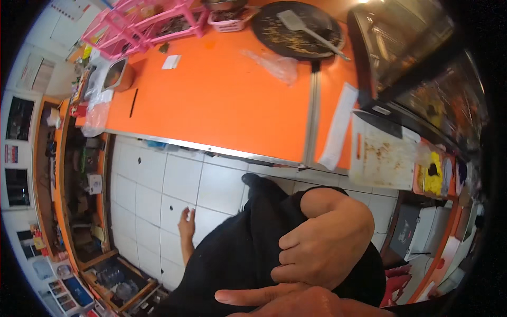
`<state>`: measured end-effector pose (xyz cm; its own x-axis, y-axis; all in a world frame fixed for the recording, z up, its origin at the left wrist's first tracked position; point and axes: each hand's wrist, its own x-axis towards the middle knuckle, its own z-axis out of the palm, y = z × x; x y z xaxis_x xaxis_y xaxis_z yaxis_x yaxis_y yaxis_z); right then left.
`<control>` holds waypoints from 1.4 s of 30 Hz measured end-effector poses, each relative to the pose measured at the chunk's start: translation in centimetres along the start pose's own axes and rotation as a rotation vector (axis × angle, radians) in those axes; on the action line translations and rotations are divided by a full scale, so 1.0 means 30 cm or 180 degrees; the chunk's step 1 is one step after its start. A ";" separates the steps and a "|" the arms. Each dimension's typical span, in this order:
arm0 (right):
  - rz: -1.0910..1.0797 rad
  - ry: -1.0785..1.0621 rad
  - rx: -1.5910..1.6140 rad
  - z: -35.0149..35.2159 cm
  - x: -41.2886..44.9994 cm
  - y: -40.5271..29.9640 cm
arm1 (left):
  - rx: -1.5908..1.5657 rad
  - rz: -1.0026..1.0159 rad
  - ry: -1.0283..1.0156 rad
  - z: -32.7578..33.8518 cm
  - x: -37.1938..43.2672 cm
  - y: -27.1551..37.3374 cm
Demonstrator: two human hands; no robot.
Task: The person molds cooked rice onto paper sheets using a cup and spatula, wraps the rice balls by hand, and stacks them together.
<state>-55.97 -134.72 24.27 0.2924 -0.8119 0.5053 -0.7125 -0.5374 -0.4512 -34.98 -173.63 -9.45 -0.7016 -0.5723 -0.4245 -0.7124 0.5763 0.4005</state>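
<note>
My left hand (186, 222) hangs beside the black clothing (237, 253), fingers apart, above the white tiled floor (150, 190). Nothing shows in it. My right hand (313, 247) is curled into a fist in front of the body, its palm side hidden. Just below, another hand (285, 297) reaches in at the lower edge with one finger extended; whose it is I cannot tell. Ahead stands an orange counter (222, 103). On it lie a crumpled clear plastic bag (281, 67), a long white strip (339, 126) and a stained white cutting board (382, 158) with a dark-bladed knife (378, 123).
A dark round griddle (273, 37) at the back holds crumbs and a spatula (293, 21). Pink plastic racks (138, 29) and a metal container (119, 75) stand left. A glass display case (404, 51) rises at right. Wooden shelving (59, 170) lines the left side.
</note>
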 end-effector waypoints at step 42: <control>-0.2890 -0.1030 0.6141 0.842 3.901 2.921 | -0.3748 -0.2447 0.1493 -1.522 1.943 -2.362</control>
<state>-68.07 -282.58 25.29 0.3068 -0.1547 0.9391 0.9487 -0.0298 -0.3148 -26.11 -274.46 -25.51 0.0665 -0.7743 -0.6294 -0.3440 -0.6099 0.7139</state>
